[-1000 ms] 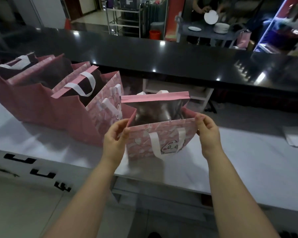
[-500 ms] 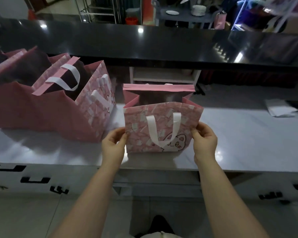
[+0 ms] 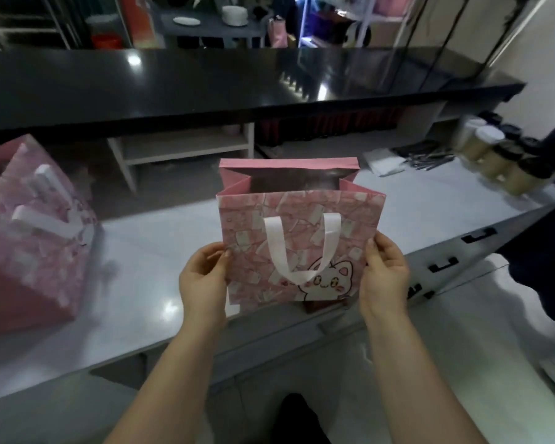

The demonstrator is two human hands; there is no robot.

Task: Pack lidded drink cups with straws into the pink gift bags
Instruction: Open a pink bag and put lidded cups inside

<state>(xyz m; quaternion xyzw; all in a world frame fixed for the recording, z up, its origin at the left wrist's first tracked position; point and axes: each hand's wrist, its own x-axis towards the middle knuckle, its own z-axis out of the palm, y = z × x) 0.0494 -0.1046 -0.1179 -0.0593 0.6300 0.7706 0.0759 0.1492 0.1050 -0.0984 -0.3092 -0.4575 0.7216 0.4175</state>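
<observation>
A pink gift bag (image 3: 302, 225) with a white ribbon handle and a cartoon cat stands open on the white counter (image 3: 135, 283). My left hand (image 3: 202, 277) pinches its lower left edge. Gripping the lower right edge is my right hand (image 3: 386, 272). The bag's dark inside shows at the top; I cannot see anything in it. Several lidded drink cups (image 3: 500, 158), tan with white or dark lids, stand at the far right of the counter. Dark straws (image 3: 426, 158) lie in a loose pile beside them.
Another pink gift bag (image 3: 29, 238) stands at the left edge, blurred. A raised black bar top (image 3: 205, 81) runs behind the counter. White paper (image 3: 382, 163) lies near the straws. A person in dark clothing (image 3: 542, 267) stands at the right.
The view has swung right, so the cups and straws have come into sight and most of the left bags have gone out. My hands have slid down the bag's sides.
</observation>
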